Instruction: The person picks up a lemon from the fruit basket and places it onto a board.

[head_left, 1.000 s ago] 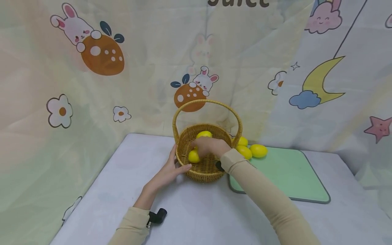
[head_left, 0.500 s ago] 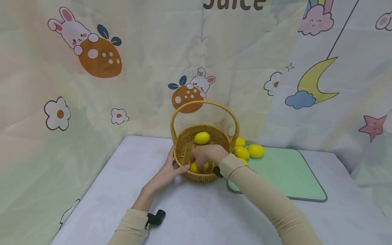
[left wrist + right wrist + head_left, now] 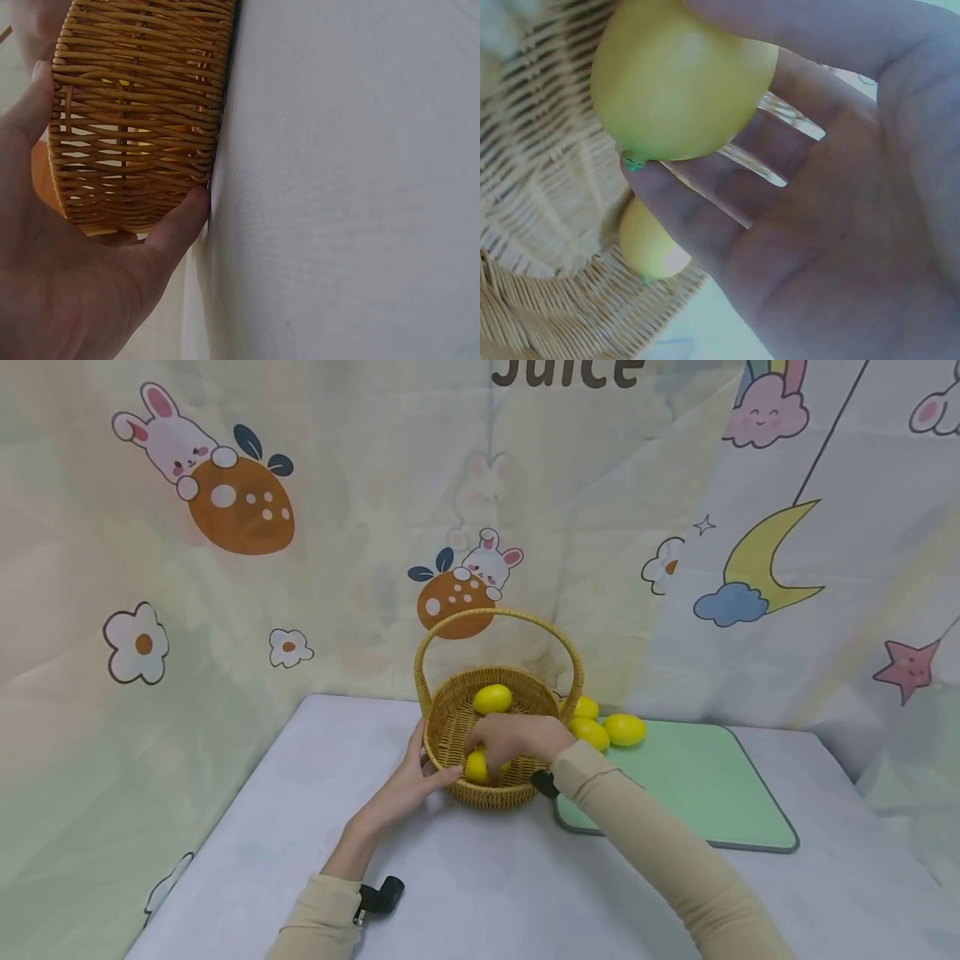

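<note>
A wicker basket (image 3: 495, 798) with a tall arched handle stands on the table. My left hand (image 3: 401, 783) grips its left side, thumb at the rim; in the left wrist view a fingertip presses low on the woven wall (image 3: 142, 112). Reaching inside, my right hand (image 3: 517, 737) holds a yellow lemon (image 3: 477, 766) near the basket's front. The right wrist view has this lemon (image 3: 679, 82) between thumb and fingers, its green tip facing down-left. A second lemon (image 3: 492, 698) lies at the back of the basket.
Right of the basket lies a green cutting board (image 3: 697, 785) with a dark edge. Several more lemons (image 3: 625, 729) sit around its back left corner, partly hidden by the basket handle and right sleeve. A printed cloth (image 3: 360, 527) hangs behind the white table (image 3: 465, 885).
My right hand has brought the held lemon toward the basket's front, uncovering the lemon at the back. The left hand keeps its grip on the basket. The head view has shifted slightly.
</note>
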The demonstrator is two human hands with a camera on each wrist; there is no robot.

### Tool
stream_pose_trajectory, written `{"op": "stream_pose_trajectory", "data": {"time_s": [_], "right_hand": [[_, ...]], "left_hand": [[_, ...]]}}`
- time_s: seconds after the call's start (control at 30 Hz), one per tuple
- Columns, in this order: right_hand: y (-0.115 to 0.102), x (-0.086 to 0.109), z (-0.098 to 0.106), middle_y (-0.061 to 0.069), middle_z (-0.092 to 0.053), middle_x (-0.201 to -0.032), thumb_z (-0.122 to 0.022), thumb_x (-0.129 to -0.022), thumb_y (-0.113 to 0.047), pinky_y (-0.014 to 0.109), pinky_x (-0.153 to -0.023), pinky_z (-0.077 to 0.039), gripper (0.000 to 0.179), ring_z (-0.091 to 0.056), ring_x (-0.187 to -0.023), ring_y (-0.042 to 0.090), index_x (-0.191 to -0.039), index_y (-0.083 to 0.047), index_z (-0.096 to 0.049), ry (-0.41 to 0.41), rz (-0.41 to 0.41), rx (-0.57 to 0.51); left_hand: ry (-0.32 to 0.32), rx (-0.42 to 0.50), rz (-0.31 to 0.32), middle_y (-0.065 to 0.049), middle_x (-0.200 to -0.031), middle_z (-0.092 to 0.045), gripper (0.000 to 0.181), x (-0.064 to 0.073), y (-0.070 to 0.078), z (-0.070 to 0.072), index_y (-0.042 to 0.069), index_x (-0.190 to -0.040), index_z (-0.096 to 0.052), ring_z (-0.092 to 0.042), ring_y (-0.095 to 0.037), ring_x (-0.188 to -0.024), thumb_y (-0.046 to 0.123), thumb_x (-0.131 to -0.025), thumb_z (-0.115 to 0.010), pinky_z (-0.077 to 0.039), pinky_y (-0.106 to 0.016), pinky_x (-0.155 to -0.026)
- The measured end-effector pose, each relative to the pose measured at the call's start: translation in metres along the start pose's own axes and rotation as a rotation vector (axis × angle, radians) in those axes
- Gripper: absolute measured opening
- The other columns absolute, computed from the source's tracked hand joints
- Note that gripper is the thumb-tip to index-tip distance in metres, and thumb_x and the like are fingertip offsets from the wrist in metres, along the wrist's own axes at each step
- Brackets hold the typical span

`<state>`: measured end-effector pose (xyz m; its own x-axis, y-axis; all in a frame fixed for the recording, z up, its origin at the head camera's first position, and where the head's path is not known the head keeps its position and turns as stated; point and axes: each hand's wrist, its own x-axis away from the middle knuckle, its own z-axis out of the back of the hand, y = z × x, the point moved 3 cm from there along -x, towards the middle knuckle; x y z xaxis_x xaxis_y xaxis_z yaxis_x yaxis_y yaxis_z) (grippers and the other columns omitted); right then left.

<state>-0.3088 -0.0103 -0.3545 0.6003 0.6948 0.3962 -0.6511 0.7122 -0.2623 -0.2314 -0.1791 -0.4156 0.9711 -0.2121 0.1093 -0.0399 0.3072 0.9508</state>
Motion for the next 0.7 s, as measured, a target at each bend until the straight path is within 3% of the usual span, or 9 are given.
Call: {"op": "stream_pose_trajectory", "data": {"time_s": [0.2,0.43,0.7], "right_hand": [[0.001,0.013,0.010,-0.011,-0.066,-0.120,-0.076,-0.079,-0.007,0.032,-0.088,-0.051,0.053,-0.056,-0.099,0.015,-0.129,-0.022,-0.067,0.055,0.023,-0.003],[0.006,0.030,0.018,-0.009,-0.066,-0.106,-0.074,-0.080,-0.007,0.029,-0.078,-0.046,0.048,-0.054,-0.089,0.016,-0.126,-0.023,-0.069,0.162,0.118,0.043],[0.018,0.049,0.021,-0.008,-0.068,-0.119,-0.075,-0.079,-0.010,0.031,-0.086,-0.048,0.051,-0.055,-0.096,0.014,-0.127,-0.025,-0.068,0.257,0.118,0.026]], "left_hand": [[0.000,-0.006,0.007,0.003,-0.168,0.010,0.109,0.001,0.002,-0.001,0.031,-0.157,0.019,-0.009,-0.031,-0.156,0.042,-0.093,-0.068,-0.014,-0.063,-0.121],[0.000,-0.007,-0.015,0.003,-0.168,0.010,0.114,-0.002,-0.001,-0.001,0.033,-0.157,0.019,-0.008,-0.032,-0.156,0.049,-0.089,-0.071,-0.014,-0.063,-0.121],[0.044,-0.001,-0.043,0.009,-0.167,0.008,0.108,-0.014,-0.022,-0.002,0.047,-0.152,0.017,-0.007,-0.030,-0.156,0.051,-0.088,-0.070,-0.012,-0.066,-0.120]]}}
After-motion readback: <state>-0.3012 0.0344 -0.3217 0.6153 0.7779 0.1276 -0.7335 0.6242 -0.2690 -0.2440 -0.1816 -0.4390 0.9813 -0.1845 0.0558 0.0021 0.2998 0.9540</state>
